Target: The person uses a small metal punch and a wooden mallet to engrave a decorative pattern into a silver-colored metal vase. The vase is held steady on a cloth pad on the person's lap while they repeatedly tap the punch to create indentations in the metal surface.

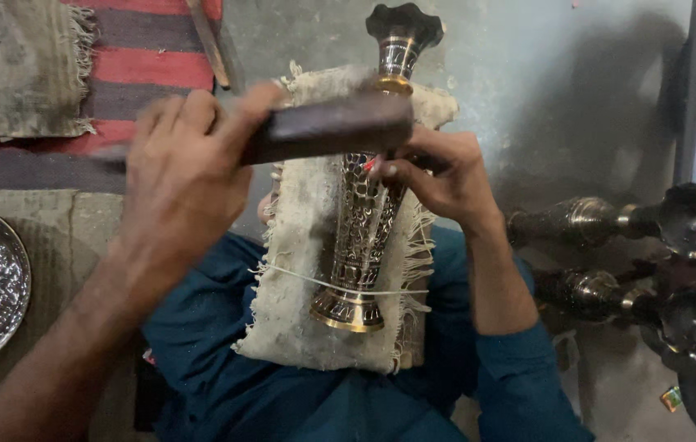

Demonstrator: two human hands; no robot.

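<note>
1. One brass vase (362, 221) lies on a frayed cloth pad (299, 311) over the person's lap, tied down with string (299, 278); its long axis runs away from the body, foot nearest.
2. Right hand (438, 176) is closed on a thin tool, tip against the vase's middle.
3. Left hand (180, 176) grips a dark wooden block (327, 127) just above the vase.
4. More vases (610, 221) lie to the right.

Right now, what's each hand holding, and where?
Left hand: dark wooden block, gripped at its near end. Right hand: thin tool, pinched in fingers against the brass vase.
</note>
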